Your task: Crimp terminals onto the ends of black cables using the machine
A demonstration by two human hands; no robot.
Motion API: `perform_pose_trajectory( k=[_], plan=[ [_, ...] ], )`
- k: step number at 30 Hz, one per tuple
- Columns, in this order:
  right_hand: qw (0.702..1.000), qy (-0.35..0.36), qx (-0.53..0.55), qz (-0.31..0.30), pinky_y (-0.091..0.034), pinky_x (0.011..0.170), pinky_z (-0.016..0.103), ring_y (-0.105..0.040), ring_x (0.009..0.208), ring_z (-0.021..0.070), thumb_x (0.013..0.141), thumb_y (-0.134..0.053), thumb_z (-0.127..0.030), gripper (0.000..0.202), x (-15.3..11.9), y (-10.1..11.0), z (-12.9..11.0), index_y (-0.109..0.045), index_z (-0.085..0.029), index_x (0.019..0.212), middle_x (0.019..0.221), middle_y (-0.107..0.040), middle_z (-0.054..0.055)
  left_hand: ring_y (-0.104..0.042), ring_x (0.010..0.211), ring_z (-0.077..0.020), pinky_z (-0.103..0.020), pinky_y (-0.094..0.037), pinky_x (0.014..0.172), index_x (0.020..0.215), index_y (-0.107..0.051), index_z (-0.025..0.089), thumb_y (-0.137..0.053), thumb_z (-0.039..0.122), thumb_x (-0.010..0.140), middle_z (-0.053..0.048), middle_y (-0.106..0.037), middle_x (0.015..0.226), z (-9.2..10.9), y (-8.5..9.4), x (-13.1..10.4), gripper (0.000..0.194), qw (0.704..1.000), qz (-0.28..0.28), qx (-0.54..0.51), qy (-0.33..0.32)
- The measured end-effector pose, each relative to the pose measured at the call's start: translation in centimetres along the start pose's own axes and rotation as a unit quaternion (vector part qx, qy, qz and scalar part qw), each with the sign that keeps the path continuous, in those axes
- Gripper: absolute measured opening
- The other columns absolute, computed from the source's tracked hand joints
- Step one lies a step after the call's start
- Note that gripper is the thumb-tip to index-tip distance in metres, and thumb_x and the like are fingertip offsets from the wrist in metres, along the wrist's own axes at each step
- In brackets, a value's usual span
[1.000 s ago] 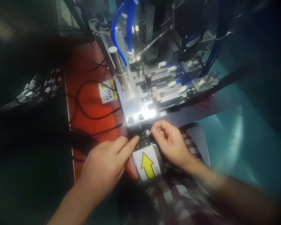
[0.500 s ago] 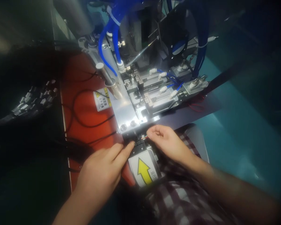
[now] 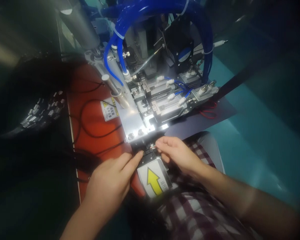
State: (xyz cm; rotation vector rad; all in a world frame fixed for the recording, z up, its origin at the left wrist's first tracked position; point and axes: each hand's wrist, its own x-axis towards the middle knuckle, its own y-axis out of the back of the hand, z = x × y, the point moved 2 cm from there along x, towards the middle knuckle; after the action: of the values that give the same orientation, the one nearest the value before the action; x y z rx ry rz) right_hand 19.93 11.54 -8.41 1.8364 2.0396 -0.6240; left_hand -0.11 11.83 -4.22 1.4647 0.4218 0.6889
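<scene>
My right hand [image 3: 176, 151] is closed in a pinch at the front of a machine, its fingertips on thin wires [image 3: 154, 146] that are reddish where they show. A small pale piece [image 3: 151, 145] sits at the wire ends, over the black track [image 3: 147, 156]; too little shows to tell its kind. From the left, my left hand [image 3: 112, 176] reaches in with the index finger stretched out, its tip at the track's left edge. The other fingers bend underneath and are partly hidden; I see nothing held there. A white label with a yellow arrow [image 3: 153, 178] lies just below the track.
Beyond my hands stands the machine's metal plate [image 3: 131, 121], with pneumatic cylinders [image 3: 168, 106] and blue air hoses [image 3: 162, 8]. Black cables [image 3: 97, 136] cross the orange base [image 3: 95, 116]. Shiny small metal parts [image 3: 43, 108] lie at the left. My checked clothing [image 3: 190, 210] is close below.
My right hand has shifted slightly, with a lower finger now showing apart below the pinch. My left hand stays nearly in place. The camera view has moved a little.
</scene>
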Motion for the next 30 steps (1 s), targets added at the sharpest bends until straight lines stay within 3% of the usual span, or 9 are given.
perform_pose_trajectory(
  k=[2, 4, 6, 9, 13, 19, 24, 30],
  plan=[
    [0.99, 0.088, -0.087, 0.074, -0.041, 0.05, 0.024, -0.049, 0.047, 0.0104, 0.09, -0.054, -0.031, 0.018, -0.3, 0.5, 0.0, -0.059, -0.018, 0.078, 0.055, -0.055, -0.004, -0.052, 0.057, -0.0139, -0.025, -0.042, 0.052, 0.121, -0.061, 0.015, -0.04, 0.005, 0.086, -0.004, -0.068, 0.083, 0.0, 0.0, 0.0, 0.041, 1.0, 0.001, 0.004, -0.001],
    [0.954, 0.2, -0.177, 0.137, -0.047, 0.058, 0.027, -0.06, 0.06, 0.014, 0.09, -0.055, -0.026, 0.012, -0.8, 0.6, -0.3, -0.065, -0.019, 0.088, 0.073, -0.067, 0.002, -0.052, 0.057, -0.014, -0.026, -0.042, 0.052, 0.12, -0.061, 0.015, -0.04, 0.005, 0.086, -0.004, -0.068, 0.083, 0.1, 0.0, 0.0, 0.041, 1.0, 0.0, 0.009, -0.004],
    [0.916, 0.275, -0.249, 0.153, -0.05, 0.066, 0.03, -0.064, 0.072, 0.0171, 0.089, -0.058, -0.024, 0.012, -1.1, 0.2, -0.7, -0.068, -0.02, 0.093, 0.086, -0.071, 0.005, -0.051, 0.056, -0.014, -0.026, -0.042, 0.051, 0.12, -0.062, 0.014, -0.04, 0.005, 0.086, -0.004, -0.068, 0.083, 0.1, 0.2, 0.1, 0.041, 1.0, 0.001, 0.014, -0.006],
    [0.881, 0.313, -0.32, 0.153, -0.051, 0.067, 0.03, -0.066, 0.071, 0.018, 0.087, -0.063, -0.026, 0.011, -1.1, -0.7, -1.4, -0.071, -0.02, 0.092, 0.083, -0.073, 0.005, -0.051, 0.056, -0.0137, -0.025, -0.043, 0.051, 0.119, -0.062, 0.014, -0.04, 0.005, 0.087, -0.004, -0.068, 0.083, 0.2, 0.3, 0.1, 0.04, 1.0, -0.002, 0.014, -0.002],
    [0.862, 0.334, -0.355, 0.141, -0.048, 0.066, 0.029, -0.064, 0.066, 0.016, 0.088, -0.06, -0.022, 0.012, -1.0, -0.9, -1.9, -0.069, -0.02, 0.081, 0.075, -0.071, 0.003, -0.051, 0.055, -0.014, -0.026, -0.043, 0.051, 0.119, -0.063, 0.014, -0.041, 0.005, 0.086, -0.004, -0.068, 0.082, 0.1, 0.1, 0.0, 0.041, 1.0, -0.005, 0.01, 0.004],
    [0.901, 0.303, -0.28, 0.133, -0.047, 0.065, 0.028, -0.062, 0.067, 0.0154, 0.088, -0.057, -0.019, 0.011, -1.0, -0.3, -1.2, -0.066, -0.019, 0.082, 0.077, -0.07, 0.003, -0.05, 0.055, -0.0149, -0.027, -0.042, 0.05, 0.119, -0.064, 0.014, -0.041, 0.006, 0.086, -0.004, -0.068, 0.081, 0.1, 0.0, 0.1, 0.041, 1.0, -0.003, 0.013, 0.001],
    [0.968, 0.166, -0.162, 0.1, -0.045, 0.059, 0.026, -0.057, 0.062, 0.0138, 0.086, -0.057, -0.025, 0.014, -0.3, -0.2, -0.6, -0.062, -0.017, 0.076, 0.068, -0.063, 0.001, -0.049, 0.055, -0.0144, -0.026, -0.041, 0.051, 0.118, -0.063, 0.014, -0.04, 0.005, 0.086, -0.004, -0.069, 0.083, 0.2, 0.1, 0.1, 0.041, 1.0, 0.004, 0.012, 0.004],
    [0.982, 0.075, -0.168, 0.051, -0.044, 0.061, 0.028, -0.054, 0.062, 0.0133, 0.084, -0.057, -0.029, 0.016, 0.4, 0.2, -1.0, -0.061, -0.016, 0.076, 0.071, -0.063, 0.001, -0.051, 0.056, -0.0147, -0.027, -0.041, 0.049, 0.118, -0.063, 0.014, -0.041, 0.004, 0.086, -0.003, -0.069, 0.083, 0.1, -0.1, 0.1, 0.04, 1.0, 0.015, 0.006, 0.0]
  ],
)
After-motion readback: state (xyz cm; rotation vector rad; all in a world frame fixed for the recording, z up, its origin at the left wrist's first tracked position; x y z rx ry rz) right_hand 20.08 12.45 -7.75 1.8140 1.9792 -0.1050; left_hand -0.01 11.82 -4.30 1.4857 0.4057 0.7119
